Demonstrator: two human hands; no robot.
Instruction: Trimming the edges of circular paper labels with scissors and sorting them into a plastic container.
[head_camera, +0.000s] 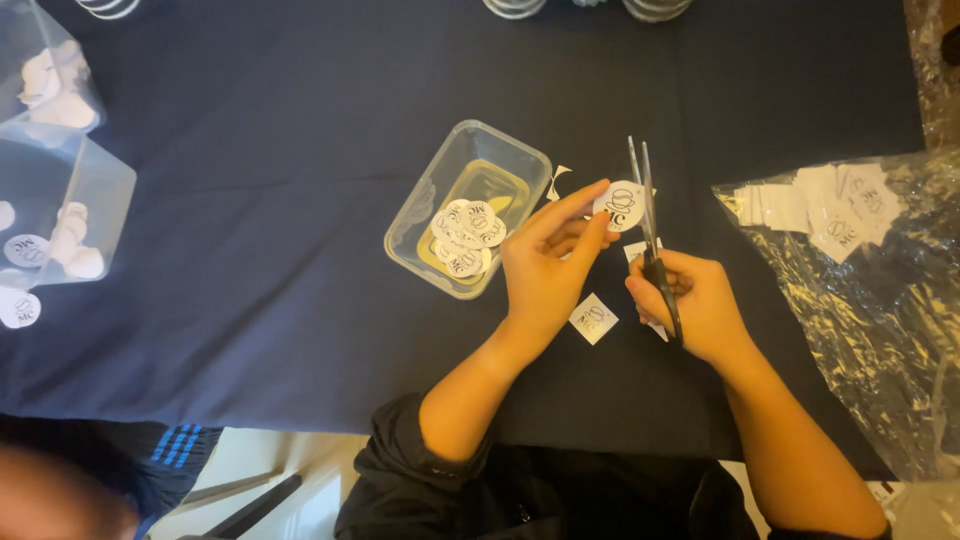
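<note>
While left hand (545, 265) pinches round white paper sticker (620, 205) btwn fingertips, right hand (695, 300) grips black-handled scissors (650, 235); blades v. near fingers, could nick them or sticker's print.

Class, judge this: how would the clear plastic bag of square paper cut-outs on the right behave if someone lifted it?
The clear plastic bag looks crinkled and thin, so probably floppy. It holds only paper squares, so likely light. These lie loose near its opening and might slide out.

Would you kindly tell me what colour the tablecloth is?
The tablecloth is dark navy, seen in the head view.
</note>
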